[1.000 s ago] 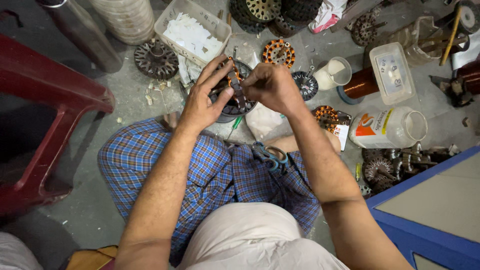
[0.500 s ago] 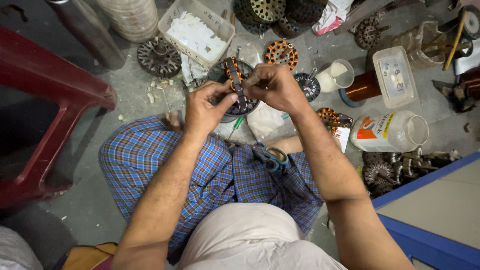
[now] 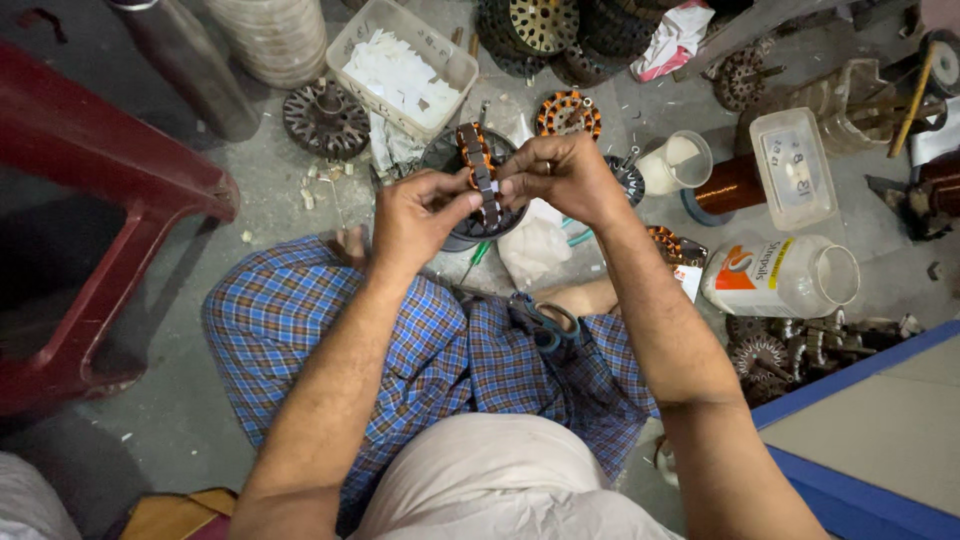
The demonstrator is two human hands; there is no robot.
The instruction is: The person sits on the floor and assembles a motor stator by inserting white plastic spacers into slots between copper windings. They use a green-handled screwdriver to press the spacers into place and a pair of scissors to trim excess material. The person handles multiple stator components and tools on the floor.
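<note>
Head view, person seated on the floor in a blue checked cloth [image 3: 400, 350], both forearms raised over the lap. A pair of scissors [image 3: 545, 322] lies on the cloth, below and behind the right hand, probably parked there to stay within reach. Left hand [image 3: 415, 215] is closed in a pinch, thumb and fingers meeting on the lower left edge of a round motor stator [image 3: 478, 170] wound with copper wire; it seems to steady the part. Right hand [image 3: 560, 175] is also closed, fingertips pinched at the right side of the same stator, pressing on a narrow grey strip in one slot, though what exactly it grips I cannot tell. The stator sits between the two hands, held tilted on edge above a dark round dish [image 3: 470, 225], likely so the slots face the eyes. Just under the right hand rests a crumpled clear plastic bag [image 3: 535, 250]. Beyond the left hand stands a white plastic tray [image 3: 352, 40] of cut paper pieces, near enough to draw from, with a bare dark stator core [image 3: 325, 120] to its left. Past the right hand lie a second copper-wound stator [image 3: 568, 112], a small white cup [image 3: 680, 160] and a clear lidded box [image 3: 792, 168]; further to the right lies a large clear jar [image 3: 785, 275] on its side. Far to the left of the left hand, a red plastic stool [image 3: 90, 180].
</note>
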